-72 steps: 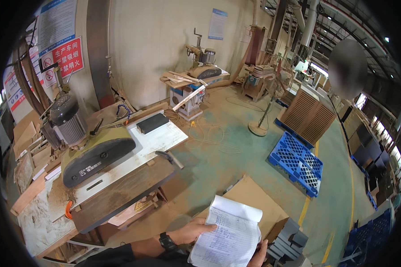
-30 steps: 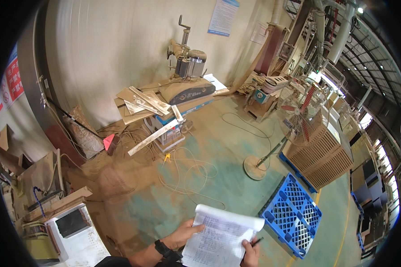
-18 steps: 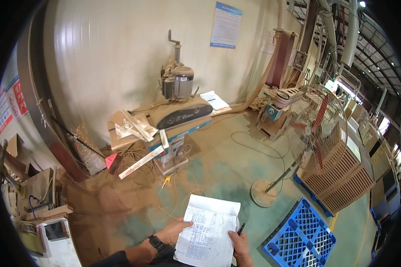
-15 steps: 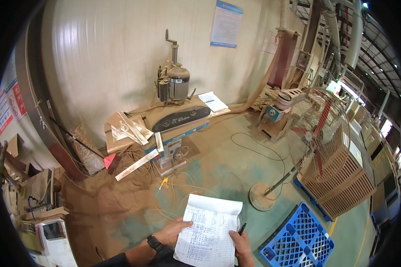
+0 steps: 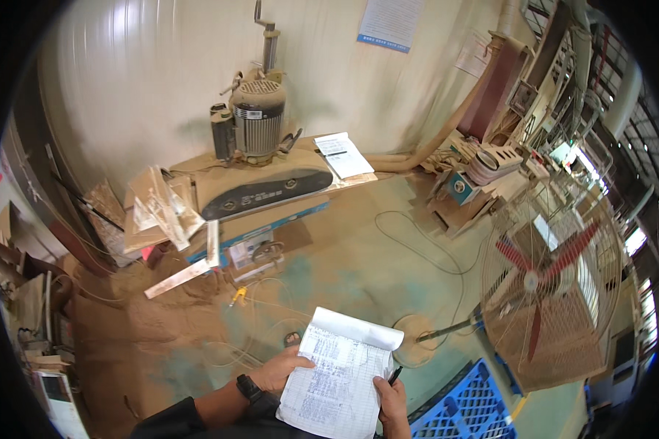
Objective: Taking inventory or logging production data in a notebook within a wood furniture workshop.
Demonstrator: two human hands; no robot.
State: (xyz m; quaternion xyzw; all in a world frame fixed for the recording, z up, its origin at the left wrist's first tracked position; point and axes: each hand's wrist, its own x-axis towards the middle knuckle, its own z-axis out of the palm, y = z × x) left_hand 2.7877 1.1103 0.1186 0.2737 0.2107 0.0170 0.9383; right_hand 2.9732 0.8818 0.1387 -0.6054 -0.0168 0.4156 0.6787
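A notepad [image 5: 337, 384] of lined paper, covered in blue handwriting with its top sheets folded back, is held low in front of me. My left hand [image 5: 277, 369] grips its left edge, the thumb lying on the page; a dark watch [image 5: 249, 388] is on that wrist. On the opposite edge my right hand [image 5: 392, 404] pinches the pad with its thumb on top. A black pen [image 5: 395, 375] sticks up from the right hand. Beyond the pad stands a dusty machine with an upright motor [image 5: 259, 128], a crank and a worktable. A second paper pad [image 5: 346, 156] lies at its right end.
Wood offcuts [image 5: 165, 212] pile on the machine's left; one strip [image 5: 176, 280] juts out. A yellow air gun [image 5: 239, 295] and loose hoses lie on the sawdust-covered floor. To the right are a large floor fan [image 5: 533, 281], a blue pallet [image 5: 465, 406] and another dusty machine [image 5: 461, 188].
The view has moved nearer the motor machine, which now looks larger and further left. The fan appears further right. A foot shows beside the notepad. Both hands keep their hold.
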